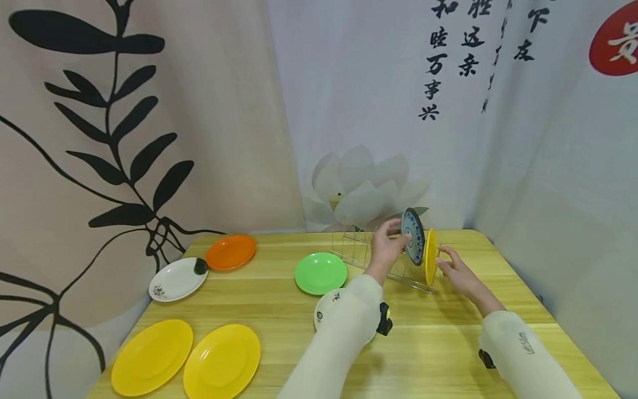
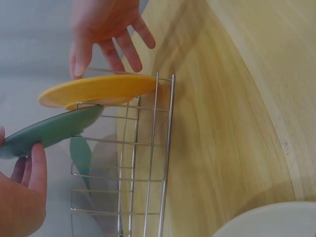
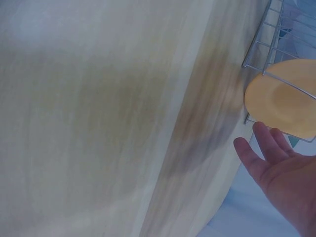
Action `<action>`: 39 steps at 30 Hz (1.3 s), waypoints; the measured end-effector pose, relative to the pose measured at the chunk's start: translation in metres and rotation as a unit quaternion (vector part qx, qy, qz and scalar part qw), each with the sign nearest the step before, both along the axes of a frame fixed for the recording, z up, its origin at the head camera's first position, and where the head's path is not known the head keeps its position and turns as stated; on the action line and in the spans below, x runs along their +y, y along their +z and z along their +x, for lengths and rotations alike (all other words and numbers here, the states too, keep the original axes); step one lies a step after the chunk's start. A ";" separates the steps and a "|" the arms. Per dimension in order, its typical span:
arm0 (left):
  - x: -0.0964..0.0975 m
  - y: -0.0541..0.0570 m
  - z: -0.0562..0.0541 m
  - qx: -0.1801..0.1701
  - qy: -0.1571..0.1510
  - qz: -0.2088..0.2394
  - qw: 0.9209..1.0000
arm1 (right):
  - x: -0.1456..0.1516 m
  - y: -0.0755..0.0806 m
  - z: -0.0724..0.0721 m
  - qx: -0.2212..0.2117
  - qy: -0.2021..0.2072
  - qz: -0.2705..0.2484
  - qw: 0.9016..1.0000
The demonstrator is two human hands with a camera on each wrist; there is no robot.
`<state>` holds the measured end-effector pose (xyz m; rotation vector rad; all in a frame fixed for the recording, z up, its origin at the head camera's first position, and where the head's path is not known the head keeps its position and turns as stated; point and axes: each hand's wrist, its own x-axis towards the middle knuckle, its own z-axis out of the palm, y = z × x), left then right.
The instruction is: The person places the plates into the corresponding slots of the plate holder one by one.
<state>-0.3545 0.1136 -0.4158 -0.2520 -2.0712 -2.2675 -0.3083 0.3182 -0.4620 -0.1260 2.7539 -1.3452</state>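
My left hand grips a patterned blue-and-white plate by its edge, tilted over the wire rack. In the left wrist view its dark green underside shows, the lower edge at the rack's wires. A yellow plate stands on edge in the rack's right end slot, just right of the patterned plate. My right hand is beside that yellow plate, fingers spread and loosely bent, holding nothing. From the right wrist view, its fingertips are close to the rack's end wire.
A green plate lies left of the rack; a white plate is partly hidden under my left sleeve. Farther left lie an orange plate, a white plate with a dark patch and two yellow plates. Curtains hang behind the table.
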 end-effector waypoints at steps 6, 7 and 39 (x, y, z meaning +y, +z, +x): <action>0.000 -0.003 0.003 -0.012 -0.002 -0.010 1.000 | -0.004 0.001 0.001 -0.003 0.002 0.003 1.000; 0.000 -0.004 0.004 -0.013 -0.001 -0.015 1.000 | -0.004 0.001 0.001 -0.003 0.003 0.003 1.000; -0.040 -0.012 -0.001 -0.050 0.007 -0.021 0.999 | -0.001 -0.001 0.002 -0.004 0.013 0.001 1.000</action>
